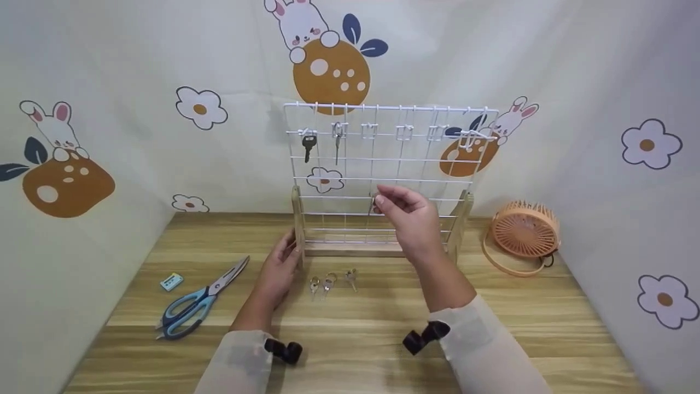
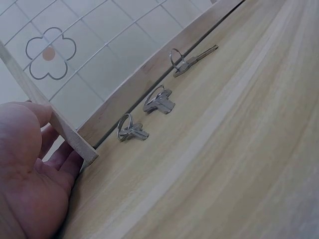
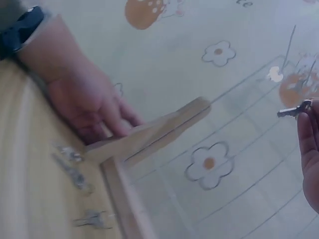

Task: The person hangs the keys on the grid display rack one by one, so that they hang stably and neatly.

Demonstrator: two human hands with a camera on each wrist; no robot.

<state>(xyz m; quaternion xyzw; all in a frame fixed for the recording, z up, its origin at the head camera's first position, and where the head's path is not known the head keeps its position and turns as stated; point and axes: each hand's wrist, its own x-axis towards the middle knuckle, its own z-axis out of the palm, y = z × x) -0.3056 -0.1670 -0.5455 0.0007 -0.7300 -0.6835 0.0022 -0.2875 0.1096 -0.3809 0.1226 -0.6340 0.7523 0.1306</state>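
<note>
A white wire grid rack (image 1: 350, 253) stands on a wooden base at the back of the table. My left hand (image 1: 278, 272) grips its left wooden leg (image 2: 75, 139), thumb and fingers on either side. My right hand (image 1: 415, 221), in front of the grid, pinches a small key (image 3: 290, 111) between thumb and fingers, its head mostly covered. From the rack's left hooks hang a black-headed key (image 1: 309, 143) and a silver key (image 1: 337, 145) on a ring. Three groups of ringed keys lie before the base: left (image 1: 314, 285), middle (image 1: 327, 284) and right (image 1: 351, 278).
Scissors (image 1: 199, 302) with blue handles lie left of my left hand, near a small light-blue box (image 1: 171, 282). An orange desk fan (image 1: 525, 234) stands right of the rack. Further hooks (image 1: 404, 132) line the upper grid. Patterned cloth (image 1: 136, 65) encloses the back and sides.
</note>
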